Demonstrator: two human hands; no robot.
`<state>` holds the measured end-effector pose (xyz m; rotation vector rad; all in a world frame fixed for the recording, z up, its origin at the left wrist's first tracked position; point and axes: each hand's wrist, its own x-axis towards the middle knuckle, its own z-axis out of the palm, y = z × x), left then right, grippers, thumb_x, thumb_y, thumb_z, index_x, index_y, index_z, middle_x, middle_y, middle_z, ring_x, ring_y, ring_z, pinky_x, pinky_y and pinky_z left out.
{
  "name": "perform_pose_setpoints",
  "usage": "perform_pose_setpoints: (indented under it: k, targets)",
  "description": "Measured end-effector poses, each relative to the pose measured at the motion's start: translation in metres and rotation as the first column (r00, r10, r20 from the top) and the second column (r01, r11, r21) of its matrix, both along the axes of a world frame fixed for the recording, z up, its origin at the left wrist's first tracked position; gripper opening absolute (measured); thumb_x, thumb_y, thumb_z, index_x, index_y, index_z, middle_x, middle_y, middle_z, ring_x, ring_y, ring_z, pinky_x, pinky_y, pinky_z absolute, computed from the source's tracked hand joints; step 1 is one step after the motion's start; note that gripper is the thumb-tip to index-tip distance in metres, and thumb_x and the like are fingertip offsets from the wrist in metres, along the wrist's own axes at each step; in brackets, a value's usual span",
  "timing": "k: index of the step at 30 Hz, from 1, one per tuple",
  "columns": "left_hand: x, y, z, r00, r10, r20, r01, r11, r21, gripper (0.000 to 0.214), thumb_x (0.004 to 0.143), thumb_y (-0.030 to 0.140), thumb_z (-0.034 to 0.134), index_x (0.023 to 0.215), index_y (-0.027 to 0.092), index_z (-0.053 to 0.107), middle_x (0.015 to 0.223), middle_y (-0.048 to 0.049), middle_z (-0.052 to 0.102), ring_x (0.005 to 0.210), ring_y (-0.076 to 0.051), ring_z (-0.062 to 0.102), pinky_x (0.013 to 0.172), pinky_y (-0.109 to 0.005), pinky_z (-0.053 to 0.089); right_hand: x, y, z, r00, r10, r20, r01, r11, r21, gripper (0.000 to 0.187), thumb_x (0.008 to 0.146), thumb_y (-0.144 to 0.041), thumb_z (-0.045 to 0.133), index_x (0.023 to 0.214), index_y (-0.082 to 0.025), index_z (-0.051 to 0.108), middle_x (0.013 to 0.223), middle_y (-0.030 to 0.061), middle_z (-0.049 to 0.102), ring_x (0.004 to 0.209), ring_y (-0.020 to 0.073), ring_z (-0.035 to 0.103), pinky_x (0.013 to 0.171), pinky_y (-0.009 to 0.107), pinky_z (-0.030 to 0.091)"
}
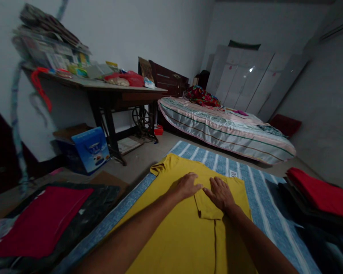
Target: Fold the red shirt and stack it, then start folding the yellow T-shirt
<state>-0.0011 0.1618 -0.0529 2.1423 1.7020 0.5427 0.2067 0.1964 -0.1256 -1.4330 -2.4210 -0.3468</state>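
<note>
A yellow T-shirt (pixel 171 228) lies spread on a blue-and-white striped cloth (pixel 258 194), with its right side folded inward and that sleeve lying over the body. My left hand (pixel 188 185) rests on the shirt near the collar, fingers stretched out and thumb pointing right. Just beside it, my right hand (pixel 221 193) lies flat over the folded part above the sleeve, its fingers spread. The thumbs almost meet. At the far left of the shirt, the other sleeve (pixel 158 167) sticks outward.
A stack of folded clothes with a red one (pixel 321 192) on top sits at the right. On the left lies a crimson cloth (pixel 45 220) on dark plastic. Beyond are a blue box (pixel 92 150), a cluttered sewing table (pixel 103 83), a bed (pixel 217 123) and a wardrobe (pixel 242 82).
</note>
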Motion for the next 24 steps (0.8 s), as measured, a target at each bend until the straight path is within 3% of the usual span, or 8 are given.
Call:
perform_pose_setpoints:
  k: [4, 9, 16, 24]
  targets:
    - [-0.01, 0.028, 0.013, 0.978, 0.208, -0.035, -0.209, 0.977, -0.045, 0.02, 0.079, 0.02, 0.053, 0.093, 0.018, 0.067, 0.103, -0.0092, 0.07, 0.1, -0.022, 0.063, 0.085, -0.028, 0.046, 0.0, 0.0, 0.0, 1.0, -0.01, 0.004, 0.01, 1.0, -0.004, 0.06, 0.092, -0.061, 0.029, 0.123, -0.015, 0.05, 0.122, 0.0163, 0.055, 0.116, 0.0295, 0.048, 0.096, 0.041, 0.037]
    - [-0.005, 0.042, 0.016, 0.957, 0.28, -0.077, -0.287, 0.951, -0.115, 0.017, 0.072, 0.02, 0.058, 0.083, 0.017, 0.07, 0.097, -0.014, 0.071, 0.093, -0.027, 0.066, 0.074, -0.031, 0.048, 0.0, -0.002, 0.002, 1.0, -0.017, 0.0, 0.017, 1.0, -0.011, 0.059, 0.092, -0.06, 0.031, 0.126, -0.014, 0.048, 0.125, 0.0158, 0.054, 0.118, 0.0295, 0.046, 0.097, 0.042, 0.036]
    - [0.001, 0.053, 0.017, 0.943, 0.315, -0.109, -0.33, 0.928, -0.173, 0.02, 0.063, 0.02, 0.065, 0.083, 0.02, 0.071, 0.095, -0.0113, 0.073, 0.088, -0.027, 0.067, 0.069, -0.03, 0.049, -0.001, -0.003, 0.01, 1.0, -0.014, -0.006, 0.014, 0.998, -0.054, 0.056, 0.092, -0.061, 0.03, 0.118, -0.016, 0.052, 0.118, 0.0147, 0.056, 0.114, 0.0296, 0.048, 0.093, 0.042, 0.037]
    - [0.016, 0.043, 0.014, 0.974, 0.195, -0.114, -0.204, 0.977, -0.064, 0.022, 0.075, 0.016, 0.053, 0.09, 0.021, 0.068, 0.097, -0.0099, 0.071, 0.092, -0.024, 0.065, 0.077, -0.031, 0.048, -0.004, -0.006, 0.016, 0.999, -0.023, -0.034, 0.02, 0.997, -0.076, 0.055, 0.092, -0.062, 0.031, 0.115, -0.017, 0.052, 0.114, 0.0142, 0.057, 0.113, 0.0288, 0.048, 0.093, 0.041, 0.036]
